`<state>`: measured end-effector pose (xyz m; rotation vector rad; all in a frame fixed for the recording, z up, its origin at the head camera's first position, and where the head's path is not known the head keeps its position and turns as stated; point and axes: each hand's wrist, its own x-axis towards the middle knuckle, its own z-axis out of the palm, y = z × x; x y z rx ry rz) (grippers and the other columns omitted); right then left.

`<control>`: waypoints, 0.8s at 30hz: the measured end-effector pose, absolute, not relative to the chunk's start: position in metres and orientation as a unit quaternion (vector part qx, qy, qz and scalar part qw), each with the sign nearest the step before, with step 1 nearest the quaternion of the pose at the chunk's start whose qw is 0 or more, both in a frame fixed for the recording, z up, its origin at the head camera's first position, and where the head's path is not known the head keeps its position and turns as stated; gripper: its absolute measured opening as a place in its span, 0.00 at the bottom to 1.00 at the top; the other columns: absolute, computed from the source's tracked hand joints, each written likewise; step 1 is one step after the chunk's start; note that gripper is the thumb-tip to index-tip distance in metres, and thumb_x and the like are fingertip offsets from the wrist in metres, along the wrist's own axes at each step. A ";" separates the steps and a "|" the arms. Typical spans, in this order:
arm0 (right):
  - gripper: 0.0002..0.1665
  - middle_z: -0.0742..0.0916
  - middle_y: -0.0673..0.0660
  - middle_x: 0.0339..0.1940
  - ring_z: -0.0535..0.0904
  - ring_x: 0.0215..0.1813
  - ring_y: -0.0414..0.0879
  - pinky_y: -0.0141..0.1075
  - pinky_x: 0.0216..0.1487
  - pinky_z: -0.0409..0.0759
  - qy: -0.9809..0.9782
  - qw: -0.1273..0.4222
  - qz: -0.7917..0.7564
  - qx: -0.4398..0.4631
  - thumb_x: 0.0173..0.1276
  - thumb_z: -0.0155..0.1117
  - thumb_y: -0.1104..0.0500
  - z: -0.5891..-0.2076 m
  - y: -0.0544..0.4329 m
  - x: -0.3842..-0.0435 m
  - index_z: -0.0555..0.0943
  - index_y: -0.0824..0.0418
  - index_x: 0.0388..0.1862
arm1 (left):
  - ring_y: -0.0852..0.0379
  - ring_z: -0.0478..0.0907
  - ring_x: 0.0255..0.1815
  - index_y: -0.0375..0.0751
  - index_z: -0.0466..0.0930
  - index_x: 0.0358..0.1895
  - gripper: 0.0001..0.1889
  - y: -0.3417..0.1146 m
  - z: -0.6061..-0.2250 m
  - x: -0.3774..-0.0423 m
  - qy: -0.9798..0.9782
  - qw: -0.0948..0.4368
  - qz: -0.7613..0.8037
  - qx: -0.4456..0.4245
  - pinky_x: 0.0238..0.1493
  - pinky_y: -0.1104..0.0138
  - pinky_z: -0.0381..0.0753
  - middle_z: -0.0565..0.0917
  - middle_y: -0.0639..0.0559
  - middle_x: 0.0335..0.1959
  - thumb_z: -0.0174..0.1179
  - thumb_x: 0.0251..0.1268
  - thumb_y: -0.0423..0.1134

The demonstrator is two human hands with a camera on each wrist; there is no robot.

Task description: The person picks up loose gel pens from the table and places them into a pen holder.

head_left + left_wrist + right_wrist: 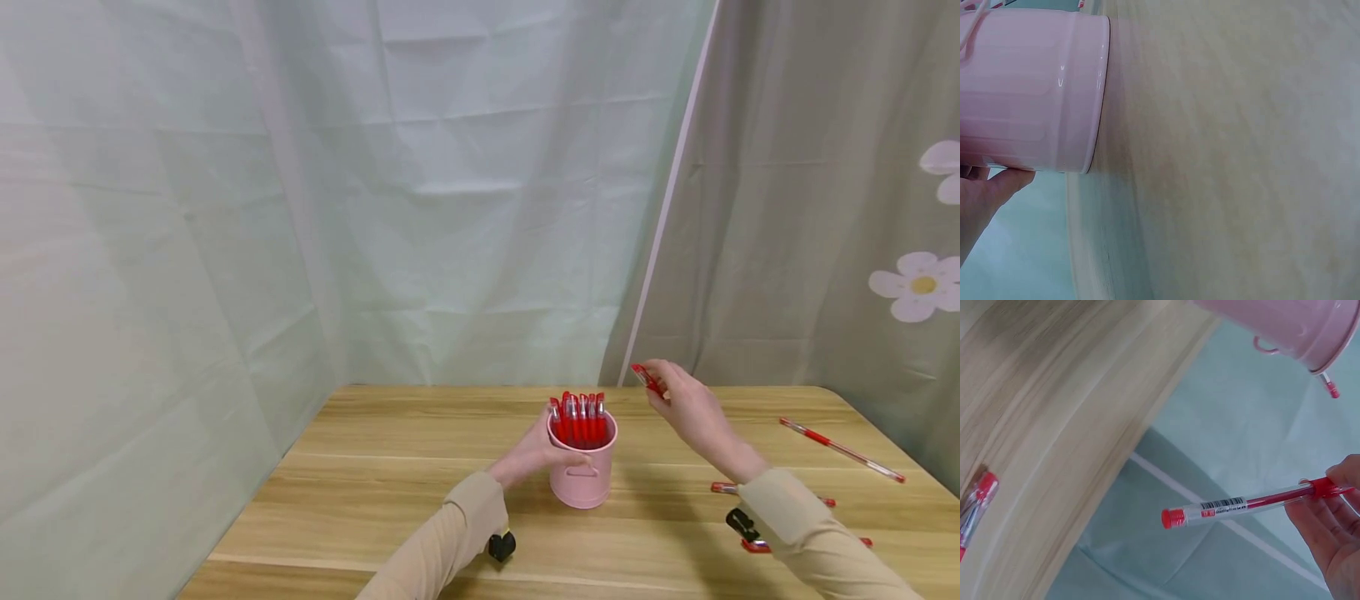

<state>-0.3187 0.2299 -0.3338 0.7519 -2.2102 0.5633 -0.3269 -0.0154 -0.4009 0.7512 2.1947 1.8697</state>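
Observation:
A pink metal bucket (582, 483) with small handles stands upright on the table, holding several red-capped pens (579, 421). My left hand (534, 450) grips its left side near the rim, thumb across the front. To the right of the bucket and above the table, my right hand (686, 408) pinches a clear-barrelled red pen (1229, 509). In the right wrist view the fingers wrap its red grip end, and the barrel with a barcode label points away from the hand. The left wrist view shows the bucket wall (1029, 94) close up.
On the right of the wooden table (390, 483) lies a red pen (840, 448). Another pen (724, 487) and a third pen (757, 547) lie partly hidden under the right forearm. Pale curtains (480, 208) hang behind the table's far edge.

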 end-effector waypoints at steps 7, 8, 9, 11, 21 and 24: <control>0.26 0.79 0.60 0.34 0.78 0.31 0.49 0.40 0.27 0.79 -0.832 0.385 0.238 0.321 0.47 0.67 0.78 -0.325 0.221 -0.316 0.72 0.70 0.47 | 0.60 0.65 0.55 0.47 0.50 0.66 0.46 -0.016 -0.401 -0.327 0.737 0.077 0.623 0.251 0.54 0.63 0.64 0.66 0.60 0.56 0.71 0.43 0.39; 0.26 0.79 0.59 0.34 0.78 0.31 0.49 0.39 0.27 0.79 -0.828 0.388 0.242 0.324 0.46 0.67 0.78 -0.324 0.220 -0.316 0.72 0.70 0.46 | 0.60 0.65 0.55 0.47 0.50 0.65 0.46 -0.016 -0.401 -0.327 0.737 0.077 0.622 0.252 0.54 0.63 0.64 0.66 0.60 0.56 0.71 0.43 0.39; 0.25 0.79 0.59 0.34 0.78 0.31 0.49 0.38 0.27 0.79 -0.825 0.389 0.249 0.327 0.46 0.67 0.78 -0.322 0.218 -0.316 0.72 0.70 0.46 | 0.61 0.66 0.55 0.48 0.51 0.65 0.45 -0.016 -0.401 -0.327 0.736 0.077 0.622 0.254 0.53 0.63 0.65 0.66 0.61 0.56 0.71 0.43 0.39; 0.25 0.80 0.59 0.33 0.78 0.32 0.48 0.37 0.26 0.79 -0.819 0.389 0.265 0.327 0.46 0.66 0.79 -0.318 0.215 -0.315 0.72 0.71 0.46 | 0.61 0.66 0.54 0.48 0.52 0.64 0.44 -0.017 -0.401 -0.327 0.735 0.075 0.621 0.262 0.53 0.64 0.66 0.67 0.60 0.55 0.71 0.43 0.39; 0.26 0.80 0.58 0.32 0.77 0.33 0.49 0.38 0.26 0.79 -0.801 0.396 0.320 0.314 0.49 0.67 0.77 -0.301 0.205 -0.304 0.71 0.69 0.47 | 0.60 0.68 0.52 0.50 0.56 0.60 0.40 -0.018 -0.400 -0.327 0.733 0.074 0.622 0.265 0.51 0.64 0.67 0.68 0.60 0.54 0.71 0.43 0.39; 0.25 0.80 0.58 0.33 0.77 0.34 0.50 0.41 0.27 0.79 -0.797 0.398 0.332 0.309 0.50 0.66 0.76 -0.298 0.204 -0.302 0.70 0.68 0.48 | 0.60 0.67 0.53 0.50 0.56 0.60 0.40 -0.018 -0.400 -0.327 0.732 0.074 0.623 0.265 0.51 0.64 0.67 0.68 0.60 0.54 0.71 0.43 0.39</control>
